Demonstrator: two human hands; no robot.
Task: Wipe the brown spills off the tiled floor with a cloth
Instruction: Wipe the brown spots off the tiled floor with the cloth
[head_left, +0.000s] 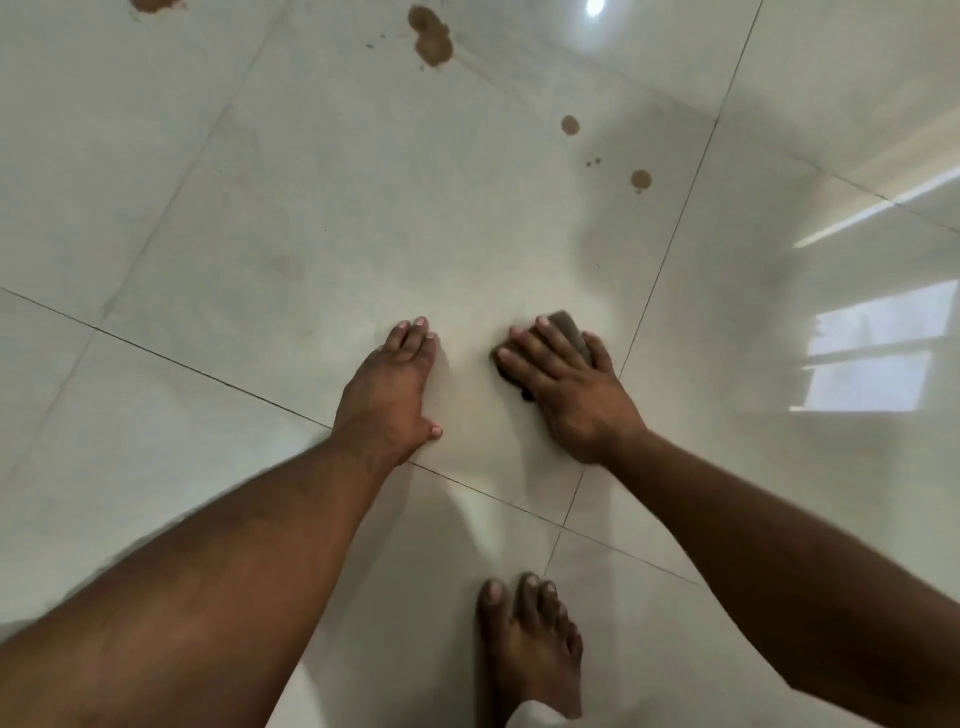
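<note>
My right hand (569, 387) lies flat on a dark grey-brown cloth (569, 330) and presses it onto the pale tiled floor (311, 234), fingers spread straight. My left hand (392, 387) rests flat on the floor beside it, fingers together, holding nothing. A large brown spill (430, 36) lies far ahead near the top edge. Two small round brown spots (570, 125) (640, 179) sit ahead and to the right of the cloth. Another brown patch (153, 5) shows at the top left corner.
My bare foot (530, 649) stands on the floor below the hands, near the bottom edge. Dark grout lines cross the glossy tiles. Window light reflects off the floor at the right (878, 348).
</note>
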